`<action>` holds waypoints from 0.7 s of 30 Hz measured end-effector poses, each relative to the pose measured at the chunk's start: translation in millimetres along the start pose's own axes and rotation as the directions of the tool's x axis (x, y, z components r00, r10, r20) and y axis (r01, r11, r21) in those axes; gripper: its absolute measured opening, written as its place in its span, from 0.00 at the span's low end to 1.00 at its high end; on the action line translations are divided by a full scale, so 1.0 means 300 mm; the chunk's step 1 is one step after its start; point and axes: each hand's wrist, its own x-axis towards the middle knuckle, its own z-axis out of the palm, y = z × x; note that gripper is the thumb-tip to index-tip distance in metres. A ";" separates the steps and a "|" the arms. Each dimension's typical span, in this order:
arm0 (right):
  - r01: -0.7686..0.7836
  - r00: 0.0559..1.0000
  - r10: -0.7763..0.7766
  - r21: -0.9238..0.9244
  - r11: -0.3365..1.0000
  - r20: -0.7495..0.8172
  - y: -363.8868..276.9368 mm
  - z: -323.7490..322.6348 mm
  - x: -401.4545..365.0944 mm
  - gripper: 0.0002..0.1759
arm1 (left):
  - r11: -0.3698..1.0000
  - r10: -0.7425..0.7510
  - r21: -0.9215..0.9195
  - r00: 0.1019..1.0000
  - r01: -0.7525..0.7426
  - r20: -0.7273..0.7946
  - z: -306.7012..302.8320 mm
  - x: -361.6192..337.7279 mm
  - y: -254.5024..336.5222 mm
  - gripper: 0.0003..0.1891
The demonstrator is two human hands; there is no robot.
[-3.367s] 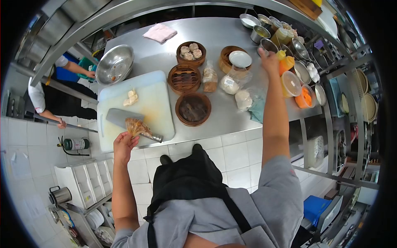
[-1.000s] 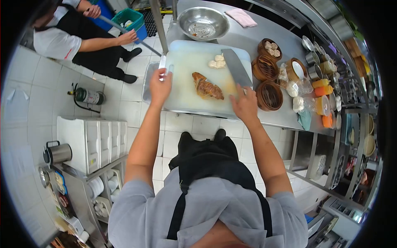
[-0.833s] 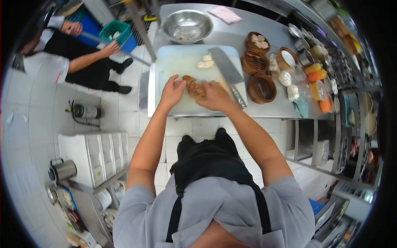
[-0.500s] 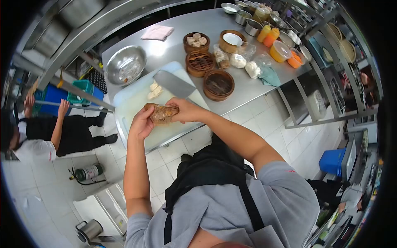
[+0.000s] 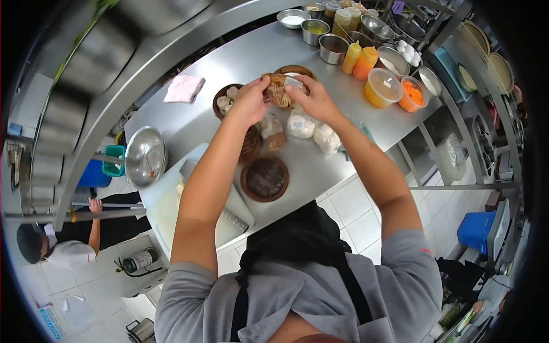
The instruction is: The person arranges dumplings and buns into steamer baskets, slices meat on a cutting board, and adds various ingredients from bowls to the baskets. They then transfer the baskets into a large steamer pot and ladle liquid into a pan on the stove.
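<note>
My left hand [image 5: 251, 102] and my right hand [image 5: 315, 102] both grip a crinkled clear plastic bag with brown food [image 5: 280, 94], one at each side. They hold it above the table's far part, in front of a round bamboo steamer [image 5: 304, 71] that is partly hidden. Left of my left hand, a steamer with pale dumplings [image 5: 224, 102] is half covered by my wrist. Below the held bag lie another bag of brown food [image 5: 273, 132] and two bags of white food [image 5: 301, 124]. Nearer me sits a dark-bottomed bamboo steamer [image 5: 265, 178].
A cutting board [image 5: 163, 214] with a cleaver [image 5: 233, 214] lies under my left forearm. Steel bowl [image 5: 146, 155] and pink cloth [image 5: 183, 89] are at left. Squeeze bottles [image 5: 365, 63] and tubs [image 5: 383, 87] stand at right. Another person [image 5: 74, 248] is at far left.
Both hands have carried the bag from above the cutting board forward and right, to the steamers. The view has shifted along with my body.
</note>
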 end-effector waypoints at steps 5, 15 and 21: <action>0.120 0.987 -0.080 -0.315 0.941 0.137 0.100 -0.182 0.261 0.36 | 0.991 -0.017 0.132 0.998 0.025 -0.059 -0.022 0.329 -0.028 0.13; 0.258 0.799 0.117 -0.513 0.819 0.590 0.301 -0.286 0.352 0.43 | 0.128 0.205 0.989 0.977 -0.080 0.052 -0.173 0.467 -0.086 0.08; 0.357 0.857 -0.029 -0.552 0.754 0.515 0.341 -0.230 0.325 0.28 | -0.134 0.387 0.920 0.835 -0.369 0.391 -0.162 0.456 -0.156 0.07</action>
